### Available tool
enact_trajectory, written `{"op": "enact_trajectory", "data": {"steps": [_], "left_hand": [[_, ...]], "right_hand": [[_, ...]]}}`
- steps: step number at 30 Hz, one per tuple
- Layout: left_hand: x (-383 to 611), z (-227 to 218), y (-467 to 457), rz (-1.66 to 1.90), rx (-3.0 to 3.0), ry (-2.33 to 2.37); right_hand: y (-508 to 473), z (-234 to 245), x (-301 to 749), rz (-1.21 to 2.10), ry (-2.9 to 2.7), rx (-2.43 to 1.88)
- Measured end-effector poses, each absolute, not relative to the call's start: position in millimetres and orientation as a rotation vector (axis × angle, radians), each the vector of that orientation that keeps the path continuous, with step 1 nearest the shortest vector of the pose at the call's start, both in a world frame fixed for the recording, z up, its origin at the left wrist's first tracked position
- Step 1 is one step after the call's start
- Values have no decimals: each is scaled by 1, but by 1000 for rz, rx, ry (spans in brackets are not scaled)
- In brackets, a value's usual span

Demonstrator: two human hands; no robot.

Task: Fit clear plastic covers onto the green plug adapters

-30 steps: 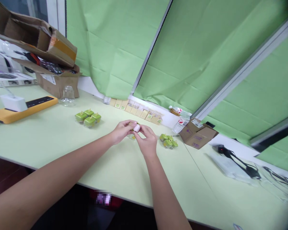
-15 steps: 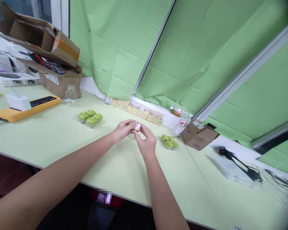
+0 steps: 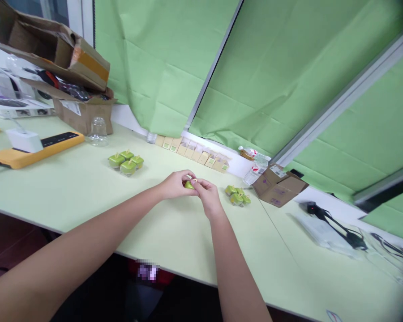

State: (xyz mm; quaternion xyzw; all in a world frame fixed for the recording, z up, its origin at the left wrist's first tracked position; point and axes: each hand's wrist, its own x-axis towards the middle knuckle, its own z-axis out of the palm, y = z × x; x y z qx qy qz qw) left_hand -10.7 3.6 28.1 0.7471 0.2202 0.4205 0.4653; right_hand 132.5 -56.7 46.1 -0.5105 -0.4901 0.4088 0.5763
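My left hand (image 3: 175, 184) and my right hand (image 3: 207, 197) meet over the middle of the pale green table (image 3: 87, 197). Both pinch one small green piece (image 3: 189, 184) between their fingertips, with a pale ring showing on top of it. A cluster of several similar green pieces (image 3: 125, 162) sits to the left. A second, smaller cluster (image 3: 237, 195) lies just right of my right hand.
A row of small tan boxes (image 3: 193, 153) lines the wall under the green curtain. An open cardboard box (image 3: 278, 184) and plastic bottles sit at the right. A yellow power strip (image 3: 33, 150), a clear jar (image 3: 97, 132) and torn cartons (image 3: 53, 58) stand at the left.
The pinkish-white part seen between my fingers earlier no longer shows; a green piece does. Both hands have lowered slightly toward the table and closed tighter together.
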Motion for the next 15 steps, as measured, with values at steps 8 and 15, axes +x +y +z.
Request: {"op": "enact_trajectory", "data": {"steps": [8,15], "left_hand": [[-16,29,13,967,1860,501],[-19,15,34,1218,1918,727]], "right_hand": [[-59,52,141,1070,-931,-1102],[-52,47,147,838,-930,-1146]]}}
